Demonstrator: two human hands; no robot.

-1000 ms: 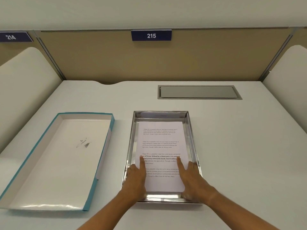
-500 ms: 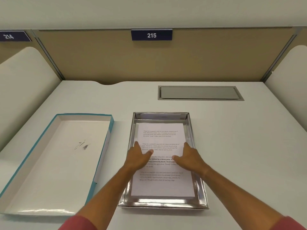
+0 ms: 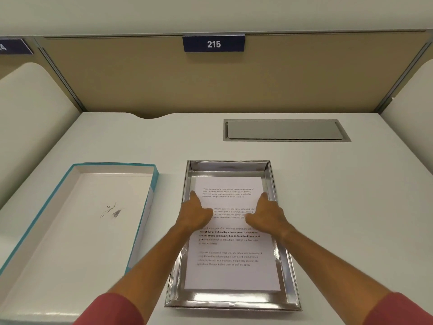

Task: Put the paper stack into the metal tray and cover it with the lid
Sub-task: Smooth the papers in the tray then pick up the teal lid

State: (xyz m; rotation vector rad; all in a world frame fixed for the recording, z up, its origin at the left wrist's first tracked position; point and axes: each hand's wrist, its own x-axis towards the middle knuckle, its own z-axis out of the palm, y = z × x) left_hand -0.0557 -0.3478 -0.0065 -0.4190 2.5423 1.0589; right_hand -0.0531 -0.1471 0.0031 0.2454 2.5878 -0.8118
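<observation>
Your paper stack (image 3: 230, 273) lies flat inside the metal tray (image 3: 284, 261), which sits at the centre of the bench (image 3: 351, 207). Since half a second ago your hands have slid from mid-page up toward 12 o'clock. Your left hand (image 3: 195, 214) now presses flat on the sheet's left edge and your right hand (image 3: 267, 214) on its right edge, both spread and gripping nothing. The lid (image 3: 77, 231) has not moved: it rests open side up at 9 o'clock of the tray, just beside it. Red sleeves (image 3: 110, 309) show at your forearms.
</observation>
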